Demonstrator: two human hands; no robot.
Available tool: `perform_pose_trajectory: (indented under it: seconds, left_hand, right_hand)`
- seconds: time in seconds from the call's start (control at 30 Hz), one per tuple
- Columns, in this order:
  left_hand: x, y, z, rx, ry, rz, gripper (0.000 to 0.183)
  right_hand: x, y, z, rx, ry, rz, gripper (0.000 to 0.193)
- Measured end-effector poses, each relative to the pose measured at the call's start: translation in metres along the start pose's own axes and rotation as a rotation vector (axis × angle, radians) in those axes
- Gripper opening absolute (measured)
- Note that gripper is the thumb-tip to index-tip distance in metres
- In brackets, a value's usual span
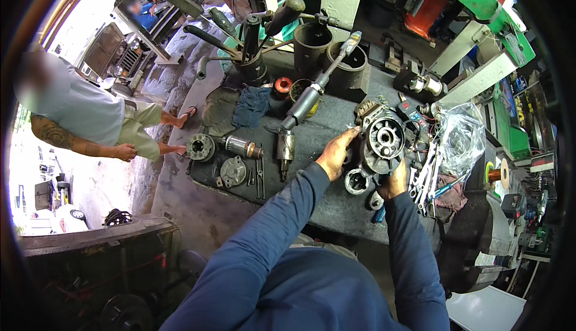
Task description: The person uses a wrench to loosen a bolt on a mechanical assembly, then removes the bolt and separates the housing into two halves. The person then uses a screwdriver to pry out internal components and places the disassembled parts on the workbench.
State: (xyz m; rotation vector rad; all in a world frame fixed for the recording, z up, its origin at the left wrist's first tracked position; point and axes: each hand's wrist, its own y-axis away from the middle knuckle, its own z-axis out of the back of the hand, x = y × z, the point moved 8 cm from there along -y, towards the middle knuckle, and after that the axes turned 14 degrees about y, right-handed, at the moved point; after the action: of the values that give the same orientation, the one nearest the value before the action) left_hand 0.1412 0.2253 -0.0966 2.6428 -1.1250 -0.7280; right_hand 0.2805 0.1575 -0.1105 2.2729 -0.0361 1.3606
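Observation:
Both hands are at a round, grey metal motor housing (386, 140) with a spoked, open ring face, over the right part of the workbench. My left hand (336, 155) grips its left side, thumb and fingers partly hidden behind it. Around its lower right edge, my right hand (394, 182) is closed. Just below the housing lie a toothed metal ring (357, 181) and a small round part (376, 200). To the left are a copper-wound armature (243, 147), a cylindrical housing (201, 147), a flat end cover (233, 171) and a metal cylinder with a shaft (285, 149).
A long air tool (306, 100) leans across the bench's middle. Metal pots (312, 49) and a can of hammers (251, 70) stand behind. Wrenches (425, 175) and a clear plastic bag (462, 139) lie right. A person (96, 100) stands at the left.

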Motion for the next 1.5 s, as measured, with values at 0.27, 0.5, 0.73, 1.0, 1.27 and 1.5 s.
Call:
perform_pose_trajectory:
  seconds: [0.27,0.5,0.73,1.0,1.27,1.5]
  left_hand:
    - [-0.013,0.083,-0.003,0.009,-0.037,-0.025,0.04]
    - [-0.004,0.145,0.028,-0.094,-0.049,-0.005,0.05]
    - [-0.01,0.145,0.059,-0.086,-0.459,-0.186,0.056]
    - [-0.037,0.169,0.063,-0.245,-0.899,-0.642,0.045]
    - [-0.066,0.235,-0.001,-0.093,-0.98,-0.421,0.078]
    - [-0.021,0.217,-0.066,-0.214,-1.593,-0.54,0.125]
  right_hand:
    - [-0.023,0.083,-0.017,-0.041,0.028,-0.023,0.052]
    - [-0.054,0.123,-0.056,-0.091,0.032,-0.263,0.067]
    - [-0.083,0.116,-0.04,-0.104,0.141,-0.309,0.068]
    - [-0.06,0.127,0.004,0.042,0.628,0.018,0.064]
    - [-0.006,0.181,0.105,-0.302,1.11,0.089,0.027]
    - [0.019,0.187,0.104,-0.288,1.413,0.337,0.025]
